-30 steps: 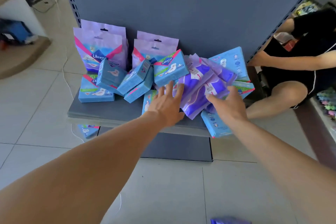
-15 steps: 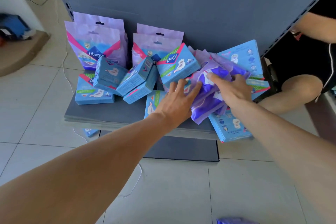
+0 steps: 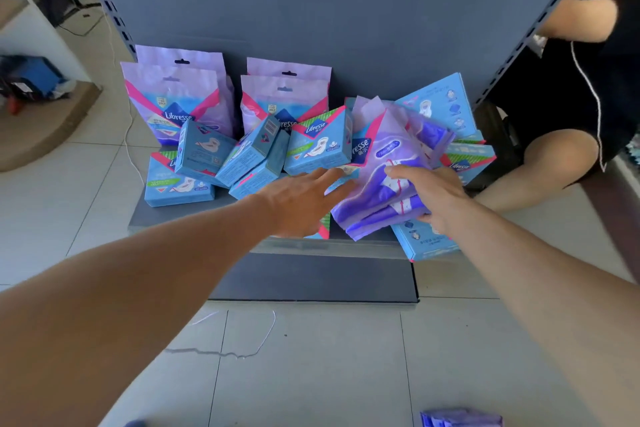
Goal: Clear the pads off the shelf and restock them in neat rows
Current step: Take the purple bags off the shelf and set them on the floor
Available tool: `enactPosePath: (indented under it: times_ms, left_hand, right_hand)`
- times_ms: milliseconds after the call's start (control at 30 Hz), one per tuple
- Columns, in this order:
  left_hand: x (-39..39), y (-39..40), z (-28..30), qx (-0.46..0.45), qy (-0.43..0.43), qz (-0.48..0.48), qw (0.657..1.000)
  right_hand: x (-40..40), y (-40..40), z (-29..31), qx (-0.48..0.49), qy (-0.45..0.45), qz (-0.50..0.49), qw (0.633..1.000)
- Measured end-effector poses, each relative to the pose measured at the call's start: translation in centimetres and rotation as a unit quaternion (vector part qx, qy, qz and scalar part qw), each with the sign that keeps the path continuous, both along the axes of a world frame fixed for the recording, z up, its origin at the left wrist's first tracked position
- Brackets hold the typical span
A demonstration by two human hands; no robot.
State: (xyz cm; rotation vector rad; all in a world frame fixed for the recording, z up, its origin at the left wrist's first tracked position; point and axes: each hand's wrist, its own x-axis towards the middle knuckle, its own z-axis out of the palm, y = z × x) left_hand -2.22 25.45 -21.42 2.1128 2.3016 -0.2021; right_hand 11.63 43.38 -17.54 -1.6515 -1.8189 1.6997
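A low grey shelf (image 3: 180, 218) carries a jumbled heap of pad packs. Lilac hanging bags (image 3: 173, 97) stand at the back, and several blue boxes (image 3: 318, 142) lie tumbled in front of them. My right hand (image 3: 433, 194) grips a stack of purple soft packs (image 3: 384, 184), thumb on top and fingers curled beneath. My left hand (image 3: 301, 198) reaches in with straight fingers, its tips touching the left edge of that stack. A blue box (image 3: 426, 243) overhangs the shelf's front edge under my right wrist.
Another person (image 3: 568, 156) sits on the floor right of the shelf, knee close to the packs. A purple pack (image 3: 460, 418) lies on the tiles near me. A thin white cable (image 3: 221, 352) runs across the floor. The grey back panel (image 3: 329, 10) rises behind.
My right hand has closed round the purple soft packs and tilted them up. My left hand slid forward to their left edge. The view moved closer to the shelf.
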Motion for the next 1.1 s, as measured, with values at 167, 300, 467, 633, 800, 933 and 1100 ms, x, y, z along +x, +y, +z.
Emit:
enactPosePath:
  times_ms: [167,300,467,633,800,933,1100]
  left_hand:
    - [0.0,0.3,0.9,-0.038,-0.038,0.078,0.996]
    - [0.8,2.2,0.8,-0.01,-0.298,0.315,0.901]
    - [3.0,3.7,2.6,-0.026,-0.705,0.361,0.61]
    - [3.7,3.6,3.3,-0.004,-0.793,0.305,0.527]
    - [5.2,2.8,2.7,-0.007,-0.75,0.297,0.591]
    - [8.1,2.8,2.3,-0.018,-0.523,0.265,0.81]
    - [13.4,3.5,3.2,-0.004,-0.428,0.189,0.884]
  right_hand:
    - [2.4,0.4,-0.5,0.0,0.087,-0.06,0.994]
    - [4.7,0.2,-0.6,-0.027,0.163,-0.114,0.98]
    - [7.9,-0.7,-0.7,-0.131,0.285,-0.118,0.942]
    - [11.5,-1.8,-2.1,-0.142,0.242,0.015,0.96]
    - [13.7,-3.2,-2.1,-0.085,0.198,0.055,0.975]
    - [15.5,-4.6,-2.2,0.05,0.171,0.05,0.983]
    - [19.1,-6.0,-2.6,0.13,0.112,-0.005,0.985]
